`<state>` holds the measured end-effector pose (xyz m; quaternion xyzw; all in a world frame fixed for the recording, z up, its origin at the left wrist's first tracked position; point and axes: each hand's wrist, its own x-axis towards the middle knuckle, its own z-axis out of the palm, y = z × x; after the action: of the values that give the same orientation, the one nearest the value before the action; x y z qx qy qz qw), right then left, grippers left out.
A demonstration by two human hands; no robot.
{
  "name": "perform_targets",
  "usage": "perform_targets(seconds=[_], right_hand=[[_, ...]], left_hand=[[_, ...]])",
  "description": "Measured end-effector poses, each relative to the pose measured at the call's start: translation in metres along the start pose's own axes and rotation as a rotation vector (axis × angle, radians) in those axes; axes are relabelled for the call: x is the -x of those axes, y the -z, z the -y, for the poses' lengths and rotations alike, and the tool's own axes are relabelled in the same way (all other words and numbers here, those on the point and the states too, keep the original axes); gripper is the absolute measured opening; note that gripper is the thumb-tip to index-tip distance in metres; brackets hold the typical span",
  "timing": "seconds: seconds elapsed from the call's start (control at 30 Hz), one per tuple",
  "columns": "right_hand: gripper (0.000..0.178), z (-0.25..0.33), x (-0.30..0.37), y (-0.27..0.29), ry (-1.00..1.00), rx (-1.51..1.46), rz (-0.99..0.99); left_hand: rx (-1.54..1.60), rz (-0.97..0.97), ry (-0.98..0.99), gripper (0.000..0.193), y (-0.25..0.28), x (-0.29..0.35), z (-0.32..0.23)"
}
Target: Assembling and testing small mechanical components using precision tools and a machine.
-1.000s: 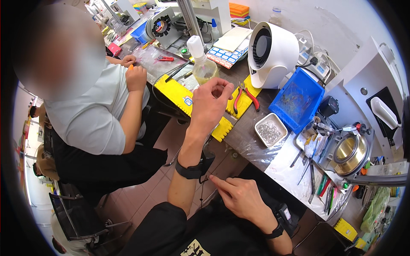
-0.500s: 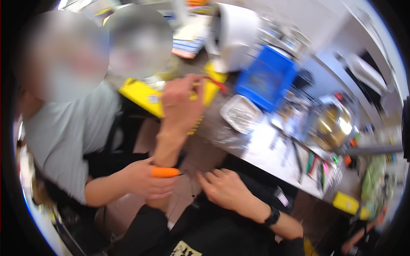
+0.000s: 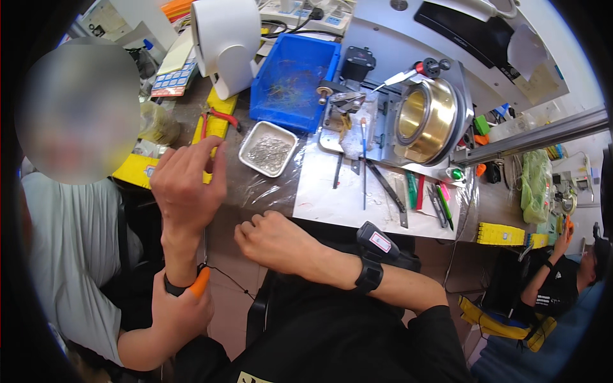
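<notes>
My left hand [image 3: 188,182] is raised at left, its fingers curled in and closed, and I see nothing in it. A co-worker's hand [image 3: 169,309] clasps my left wrist beside a black wristband [image 3: 174,287]. An orange, smooth, elongated piece [image 3: 200,283] shows at that hand's thumb; its kind is unclear. My right hand [image 3: 271,241] hovers by the bench's front edge, loosely closed, with no object visible in it. A black strap [image 3: 369,273] circles my right wrist, carrying a dark box-shaped device [image 3: 377,240] with a label.
On the bench stand a white dish of small metal pieces [image 3: 268,150], a blue tray [image 3: 294,76] and a machine with a brass ring [image 3: 424,121]. Red-handled pliers [image 3: 220,120], a brush [image 3: 364,163] and pens [image 3: 444,207] lie there. Another person [image 3: 562,274] sits far right.
The view has swung right, so the bench sits further left and looks sharper. The co-worker's hand still grips my left wrist, where a black band now shows. My right fingers are more curled.
</notes>
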<state>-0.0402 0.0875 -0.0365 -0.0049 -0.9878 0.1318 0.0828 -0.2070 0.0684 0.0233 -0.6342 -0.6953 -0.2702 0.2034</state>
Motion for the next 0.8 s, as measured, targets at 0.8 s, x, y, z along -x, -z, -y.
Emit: perform_targets(seconds=[0.8], right_hand=[[0.023,0.011,-0.007,0.005,-0.006,-0.119,0.001]], left_hand=[[-0.027,0.132,-0.372,0.014,0.007,0.011,-0.015]])
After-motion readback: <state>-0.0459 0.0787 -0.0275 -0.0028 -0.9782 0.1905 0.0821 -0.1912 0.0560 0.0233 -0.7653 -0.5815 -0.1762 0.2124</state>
